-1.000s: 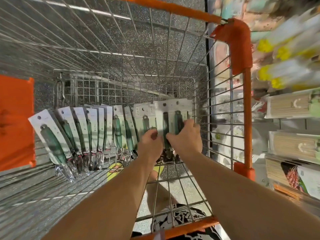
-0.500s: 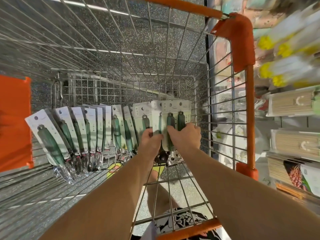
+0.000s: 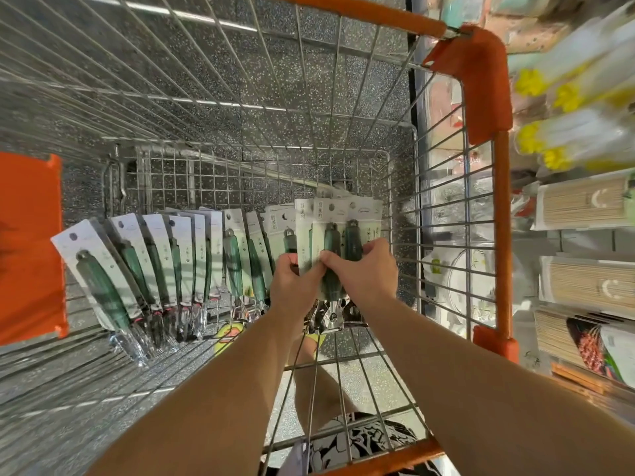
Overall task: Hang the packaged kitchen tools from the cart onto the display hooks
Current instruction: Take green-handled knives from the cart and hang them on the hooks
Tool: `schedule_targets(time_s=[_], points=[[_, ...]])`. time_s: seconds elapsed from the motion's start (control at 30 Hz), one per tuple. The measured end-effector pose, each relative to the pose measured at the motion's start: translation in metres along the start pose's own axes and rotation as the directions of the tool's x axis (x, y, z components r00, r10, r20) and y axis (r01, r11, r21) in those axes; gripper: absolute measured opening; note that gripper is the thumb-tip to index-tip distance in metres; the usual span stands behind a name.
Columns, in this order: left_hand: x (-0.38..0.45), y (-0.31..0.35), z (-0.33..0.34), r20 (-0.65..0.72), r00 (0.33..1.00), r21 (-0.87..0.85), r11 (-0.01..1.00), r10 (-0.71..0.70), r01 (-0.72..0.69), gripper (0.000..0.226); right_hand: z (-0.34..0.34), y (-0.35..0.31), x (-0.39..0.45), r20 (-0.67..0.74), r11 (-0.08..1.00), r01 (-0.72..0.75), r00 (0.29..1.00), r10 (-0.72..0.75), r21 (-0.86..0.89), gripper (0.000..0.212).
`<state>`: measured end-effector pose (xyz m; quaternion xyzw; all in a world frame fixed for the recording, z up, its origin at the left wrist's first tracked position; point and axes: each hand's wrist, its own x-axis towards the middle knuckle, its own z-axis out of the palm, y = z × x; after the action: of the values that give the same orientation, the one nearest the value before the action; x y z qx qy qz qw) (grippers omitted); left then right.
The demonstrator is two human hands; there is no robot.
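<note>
Both hands grip upright packaged tools [image 3: 331,249], green handles up, in the cart [image 3: 439,214].

You see a speckled grey floor [image 3: 302,97]. To its right stand shelves with packs of bamboo skewers [image 3: 584,204], one above another. Above those skewers lie blurred white packs with yellow ends [image 3: 563,97]. Far left of the skewers, an orange panel [image 3: 27,245].

A shop, probably: wire cart [image 3: 500,235] beside stocked shelves [image 3: 584,249].
</note>
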<state>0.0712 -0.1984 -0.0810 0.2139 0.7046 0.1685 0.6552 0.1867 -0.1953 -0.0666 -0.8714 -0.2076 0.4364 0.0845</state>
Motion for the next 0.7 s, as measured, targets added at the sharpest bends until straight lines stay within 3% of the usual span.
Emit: schedule_targets(time_s=[0.1, 0.2, 0.33, 0.43, 0.53, 0.7], points=[[-0.003, 0.002, -0.004, 0.011, 1.0, -0.028, 1.0, -0.003, 0.003, 0.03, 0.003, -0.004, -0.003, -0.011, 1.0, -0.028, 1.0, 0.028, -0.006, 0.078], [0.0, 0.001, -0.005, 0.021, 0.999, -0.042, 0.999, -0.027, 0.028, 0.05, 0.004, -0.004, -0.001, 0.039, 0.989, -0.078, 0.997, 0.074, 0.129, 0.06], [0.002, -0.002, -0.007, -0.017, 0.999, -0.063, 0.997, -0.044, 0.043, 0.034, 0.005, -0.001, 0.003, 0.025, 0.975, -0.144, 0.99, 0.142, 0.168, 0.04], [0.007, -0.005, -0.012, -0.044, 0.997, -0.071, 0.996, -0.057, 0.054, 0.02, 0.006, -0.004, 0.002, -0.004, 0.989, -0.117, 0.993, 0.117, 0.087, 0.052], [0.006, -0.005, -0.012, -0.043, 0.997, -0.108, 0.992, -0.069, 0.064, 0.006, 0.01, -0.002, -0.002, 0.066, 0.988, -0.137, 0.989, 0.132, 0.076, 0.074], [0.004, -0.008, -0.008, -0.019, 0.997, -0.112, 0.991, -0.081, 0.078, 0.023, 0.005, 0.001, 0.002, 0.046, 0.978, -0.188, 0.982, 0.184, 0.092, 0.073]])
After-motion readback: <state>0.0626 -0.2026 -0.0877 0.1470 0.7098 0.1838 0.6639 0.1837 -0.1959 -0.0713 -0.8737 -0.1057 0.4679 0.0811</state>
